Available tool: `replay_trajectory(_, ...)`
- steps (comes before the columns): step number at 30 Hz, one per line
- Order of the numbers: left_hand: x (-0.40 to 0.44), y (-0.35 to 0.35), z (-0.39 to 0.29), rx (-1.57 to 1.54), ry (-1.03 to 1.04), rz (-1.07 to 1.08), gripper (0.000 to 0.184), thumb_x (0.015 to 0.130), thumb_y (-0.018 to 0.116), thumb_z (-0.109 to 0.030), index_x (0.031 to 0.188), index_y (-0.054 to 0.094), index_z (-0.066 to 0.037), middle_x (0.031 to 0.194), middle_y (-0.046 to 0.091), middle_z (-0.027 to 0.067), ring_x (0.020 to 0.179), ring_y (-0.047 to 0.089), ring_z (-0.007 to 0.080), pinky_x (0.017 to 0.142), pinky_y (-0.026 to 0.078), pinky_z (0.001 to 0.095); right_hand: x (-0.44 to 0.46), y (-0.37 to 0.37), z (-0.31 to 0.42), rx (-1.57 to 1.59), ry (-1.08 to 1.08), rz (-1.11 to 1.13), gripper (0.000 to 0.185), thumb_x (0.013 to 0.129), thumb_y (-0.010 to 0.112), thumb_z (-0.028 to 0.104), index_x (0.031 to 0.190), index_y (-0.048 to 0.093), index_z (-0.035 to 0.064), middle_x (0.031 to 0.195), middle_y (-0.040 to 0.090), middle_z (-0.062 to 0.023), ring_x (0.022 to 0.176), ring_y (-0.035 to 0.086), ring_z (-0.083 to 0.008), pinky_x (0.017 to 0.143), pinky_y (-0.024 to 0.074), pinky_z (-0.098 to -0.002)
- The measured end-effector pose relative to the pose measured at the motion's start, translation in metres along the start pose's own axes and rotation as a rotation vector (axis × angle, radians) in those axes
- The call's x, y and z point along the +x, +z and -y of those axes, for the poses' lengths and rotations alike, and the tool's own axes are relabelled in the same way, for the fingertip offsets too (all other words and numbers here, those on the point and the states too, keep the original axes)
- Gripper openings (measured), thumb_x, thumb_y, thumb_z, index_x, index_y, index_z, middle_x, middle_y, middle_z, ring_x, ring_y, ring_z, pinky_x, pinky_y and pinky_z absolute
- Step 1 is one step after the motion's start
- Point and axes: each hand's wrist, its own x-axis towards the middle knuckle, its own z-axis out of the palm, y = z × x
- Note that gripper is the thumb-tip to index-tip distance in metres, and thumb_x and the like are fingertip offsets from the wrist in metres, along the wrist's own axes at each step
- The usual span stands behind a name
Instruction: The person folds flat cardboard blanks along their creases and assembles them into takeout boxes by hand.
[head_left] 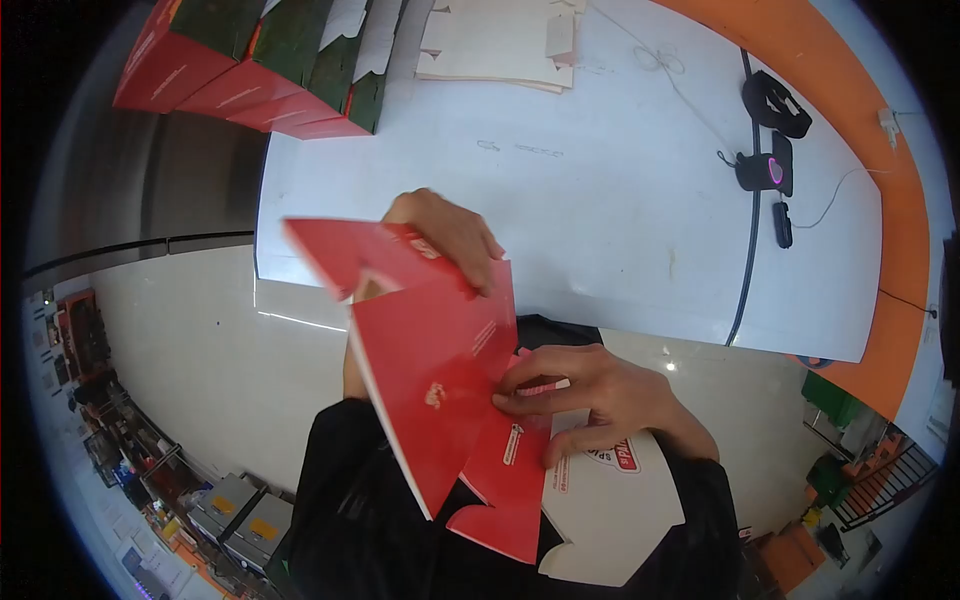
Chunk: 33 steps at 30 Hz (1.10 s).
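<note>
A partly folded red cardboard box [420, 370] with small pale print is tilted over my lap. My left hand [445, 235] wraps over its upper edge; the thumb is hidden behind the card. My right hand [600, 395] has its thumb and fingers bent against a lower red panel, where the fingertips meet the edge of a fold. Below that hand, a white card panel [620, 510] with a red and black printed logo lies across my lap. Whether it joins the red box, I cannot tell.
Red and green boxes [320, 115] stand in a row at the table's back left. Flat cream card sheets [495, 45] lie at the back of the white table [600, 240]. On the right are a black speaker [758, 172], a black strap [778, 105] and thin cables.
</note>
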Motion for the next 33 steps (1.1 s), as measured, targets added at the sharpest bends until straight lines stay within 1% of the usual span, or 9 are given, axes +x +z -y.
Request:
replay_trajectory(3,0.038,0.017,0.02,-0.139,0.016,0.017,0.042,0.08,0.084,-0.034,0.099,0.079,0.003,0.094,0.078,0.0159,0.081,0.075,0.0282,0.076,0.059,0.0345,-0.004,-0.003,-0.003,0.065,0.008,0.019,0.058,0.083,0.083,0.038,0.126,0.071,0.0008,0.125,0.066,-0.0179,0.113,0.066,-0.0342,0.094,0.055,-0.0406)
replay_trajectory(7,0.077,0.035,0.018,-0.077,-0.333,0.2,0.027,0.075,0.089,-0.02,0.093,0.081,-0.002,0.084,0.078,0.0088,0.076,0.073,0.0163,0.063,0.053,0.0267,-0.002,-0.006,-0.001,0.046,-0.027,0.1,0.051,0.083,0.083,0.034,0.119,0.072,-0.0006,0.117,0.067,-0.0169,0.1,0.069,-0.0339,0.087,0.0563,-0.042)
replay_trajectory(15,0.124,0.079,0.031,-0.175,-0.651,0.412,0.032,0.063,0.096,-0.023,0.085,0.081,-0.006,0.075,0.075,0.0004,0.065,0.064,0.0135,0.06,0.044,0.0292,-0.051,-0.054,0.001,0.051,0.109,0.183,0.05,0.08,0.086,0.03,0.114,0.07,-0.0033,0.11,0.071,-0.0182,0.092,0.071,-0.0343,0.084,0.0565,-0.041)
replay_trajectory(19,0.132,0.079,0.031,-0.09,-0.654,0.525,0.028,0.069,0.093,-0.018,0.092,0.082,-0.005,0.082,0.079,0.0017,0.068,0.065,0.0105,0.061,0.046,0.0296,-0.11,-0.071,0.015,-0.045,0.383,-0.001,0.05,0.079,0.087,0.029,0.112,0.069,-0.0047,0.106,0.072,-0.0189,0.088,0.072,-0.0345,0.082,0.0566,-0.0405)
replay_trajectory(21,0.135,0.086,0.036,-0.118,-0.663,0.535,0.028,0.066,0.095,-0.018,0.087,0.082,-0.005,0.078,0.077,0.001,0.064,0.062,0.0113,0.06,0.044,0.0315,-0.133,-0.048,0.038,-0.193,0.307,-0.383,0.055,0.077,0.09,0.031,0.113,0.068,-0.0056,0.106,0.072,-0.0225,0.085,0.073,-0.0351,0.077,0.0569,-0.0395)
replay_trajectory(27,0.163,0.094,0.053,-0.072,-0.65,0.782,0.042,0.053,0.099,-0.025,0.086,0.08,-0.005,0.077,0.075,0.0011,0.068,0.064,0.0148,0.065,0.045,0.0301,-0.126,-0.055,0.021,0.319,-0.253,0.047,0.064,0.074,0.095,0.034,0.118,0.068,-0.0037,0.109,0.071,-0.0243,0.088,0.072,-0.0347,0.075,0.0562,-0.0403)
replay_trajectory(30,0.14,0.077,0.061,-0.08,-0.545,0.508,0.041,0.052,0.099,-0.02,0.085,0.08,-0.005,0.079,0.076,0.0016,0.068,0.064,0.0137,0.065,0.046,0.0311,-0.131,-0.047,-0.011,0.22,-0.295,0.126,0.06,0.078,0.092,0.031,0.122,0.066,-0.0016,0.111,0.069,-0.0251,0.097,0.069,-0.0368,0.081,0.0554,-0.0456)
replay_trajectory(32,0.106,0.057,0.065,-0.056,-0.478,0.169,0.042,0.054,0.098,-0.015,0.089,0.079,-0.002,0.082,0.077,0.0031,0.072,0.068,0.0133,0.067,0.052,0.0312,-0.135,-0.051,0.013,0.091,0.278,0.074,0.056,0.083,0.088,0.029,0.125,0.065,-0.0007,0.112,0.068,-0.0259,0.103,0.068,-0.0386,0.087,0.0546,-0.0491)
replay_trajectory(33,0.084,0.045,0.071,-0.139,-0.464,-0.051,0.045,0.055,0.097,-0.012,0.094,0.077,0.0,0.086,0.077,0.0057,0.076,0.071,0.0147,0.07,0.055,0.0313,-0.128,-0.045,0.007,0.131,0.156,-0.044,0.054,0.085,0.086,0.027,0.126,0.064,-0.0017,0.112,0.068,-0.0254,0.103,0.068,-0.0374,0.088,0.055,-0.0482)
